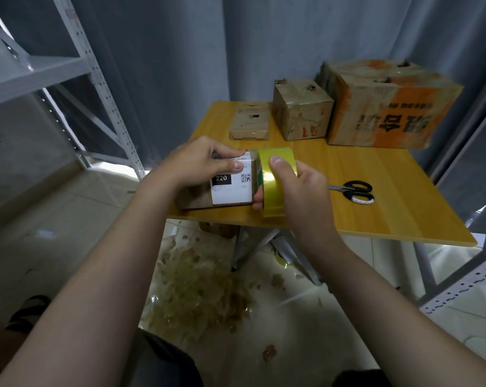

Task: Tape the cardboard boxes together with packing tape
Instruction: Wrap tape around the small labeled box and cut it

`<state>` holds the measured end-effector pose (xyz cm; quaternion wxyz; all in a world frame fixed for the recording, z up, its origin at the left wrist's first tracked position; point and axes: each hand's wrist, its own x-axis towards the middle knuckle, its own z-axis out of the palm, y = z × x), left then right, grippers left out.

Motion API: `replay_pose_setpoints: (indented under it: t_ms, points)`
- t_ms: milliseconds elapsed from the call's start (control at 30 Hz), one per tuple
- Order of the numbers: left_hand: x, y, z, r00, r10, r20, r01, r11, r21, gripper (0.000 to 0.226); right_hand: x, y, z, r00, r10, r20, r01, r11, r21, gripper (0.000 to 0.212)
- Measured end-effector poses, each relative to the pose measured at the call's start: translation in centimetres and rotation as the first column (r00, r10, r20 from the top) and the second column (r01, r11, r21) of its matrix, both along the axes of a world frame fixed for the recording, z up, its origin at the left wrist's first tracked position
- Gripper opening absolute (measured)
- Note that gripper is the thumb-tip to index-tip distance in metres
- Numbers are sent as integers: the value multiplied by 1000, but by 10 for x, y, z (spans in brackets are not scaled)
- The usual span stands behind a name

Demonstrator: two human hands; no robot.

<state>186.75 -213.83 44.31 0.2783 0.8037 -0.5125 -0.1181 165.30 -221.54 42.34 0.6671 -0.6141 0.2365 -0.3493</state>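
A small cardboard box (227, 191) with a white label reading 220 lies at the near left corner of the wooden table (375, 191). My left hand (200, 163) rests on top of the box, thumb pressing the label's upper edge. Against the box's right end stands a roll of yellowish packing tape (272, 188), which my right hand (300, 185) grips with the thumb over the top and fingers through the core.
Black scissors (353, 189) lie right of my right hand. At the table's back stand a flat small box (250, 121), a medium box (301, 110) and a large orange-printed box (387, 107). Metal shelving (96, 79) flanks both sides. Tape scraps (197, 291) litter the floor.
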Motion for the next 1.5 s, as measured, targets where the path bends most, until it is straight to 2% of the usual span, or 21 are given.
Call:
replay_pose_setpoints:
  t_ms: [200,300,467,600,767,900,1000,1100,1200,1267,1367,1400,1433,1500]
  points:
    - [1,-4,2,996,57,74,-58,998,18,18,-4,7,-24,996,9,-86,-6,999,31,28]
    - [3,-6,4,990,82,119,-87,995,40,26,-5,2,-23,993,49,-106,-46,998,34,29]
    - [10,-12,-3,961,126,248,-133,991,13,32,-3,-3,-26,993,98,-71,-91,991,103,28]
    - [10,-18,-9,910,188,370,-173,982,-72,35,-4,-5,-33,991,133,-20,-132,989,69,22]
    - [6,-24,-24,886,363,288,-299,923,-244,34,-3,-3,-40,989,143,39,-144,989,19,20]
    - [8,-30,-27,856,404,324,-324,906,-273,35,6,-8,-23,994,46,102,-53,996,67,23]
    - [4,-38,-29,873,357,333,-313,933,-180,33,10,-14,-2,991,13,136,-23,997,70,26]
    - [-2,-41,-36,921,294,255,-282,956,-82,23,11,-17,12,992,37,122,-50,993,110,38]
    - [-5,-43,-36,924,297,241,-285,955,-83,15,8,-18,15,996,42,78,-49,996,81,41]
    - [-8,-42,-33,947,242,213,-229,970,-84,18,6,-18,15,998,22,62,-25,999,48,44]
    - [-6,-30,-23,1000,19,-21,-20,1000,-14,9,6,-18,15,999,-11,31,11,1000,-4,49]
    - [-5,-24,-19,993,-57,-106,60,998,25,14,6,-18,15,999,-27,19,28,999,-30,49]
    - [-5,-17,-15,976,-129,-173,143,987,71,31,7,-18,16,999,-46,4,46,998,-54,48]
    - [-7,-4,-12,966,-199,-166,226,961,162,52,8,-17,17,997,-72,-22,70,994,-82,47]
